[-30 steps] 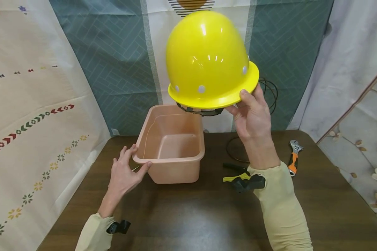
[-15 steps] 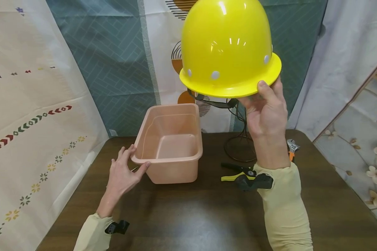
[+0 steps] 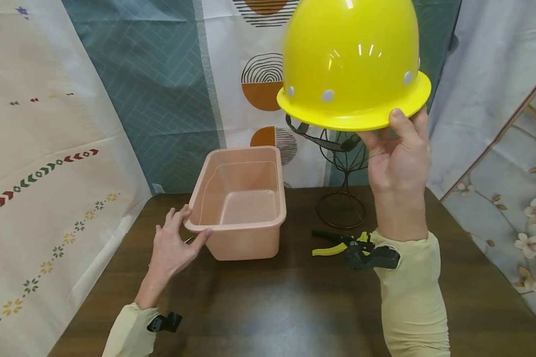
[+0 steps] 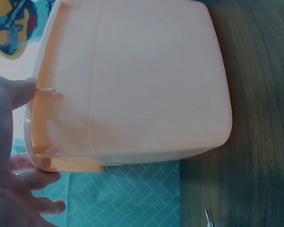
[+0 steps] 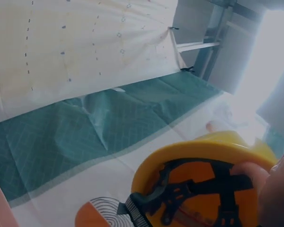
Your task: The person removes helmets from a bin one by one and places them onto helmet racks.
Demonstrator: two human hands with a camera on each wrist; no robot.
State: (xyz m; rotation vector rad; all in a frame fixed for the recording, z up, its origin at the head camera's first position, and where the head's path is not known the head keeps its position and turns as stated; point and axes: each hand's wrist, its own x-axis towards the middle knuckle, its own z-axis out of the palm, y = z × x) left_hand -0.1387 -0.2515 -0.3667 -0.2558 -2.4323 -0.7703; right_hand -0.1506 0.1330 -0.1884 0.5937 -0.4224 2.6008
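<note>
A yellow hard hat point(image 3: 353, 64) is held up, crown on top, in front of a black wire stand point(image 3: 346, 181). My right hand point(image 3: 399, 158) grips its brim, thumb outside and other fingers underneath. The black inner harness point(image 5: 217, 184) shows in the right wrist view, and a strap hangs below the brim. On the table stands a pink plastic basin point(image 3: 245, 245), with nothing visible inside. My left hand point(image 3: 174, 248) holds its near left corner, thumb on the front rim point(image 3: 236, 228) and fingers along the left side.
Black-and-yellow-handled pliers point(image 3: 330, 249) lie on the dark wooden table point(image 3: 268, 307), partly hidden by the right wrist camera. A thin metal tip point(image 4: 208, 217) shows beside the basin in the left wrist view. Patterned cloths point(image 3: 147, 74) hang behind and at both sides.
My right hand has carried the hard hat rightward and slightly up, uncovering more of the wire stand. An orange-handled adjustable wrench is now hidden behind the right arm. The left hand stays on the basin.
</note>
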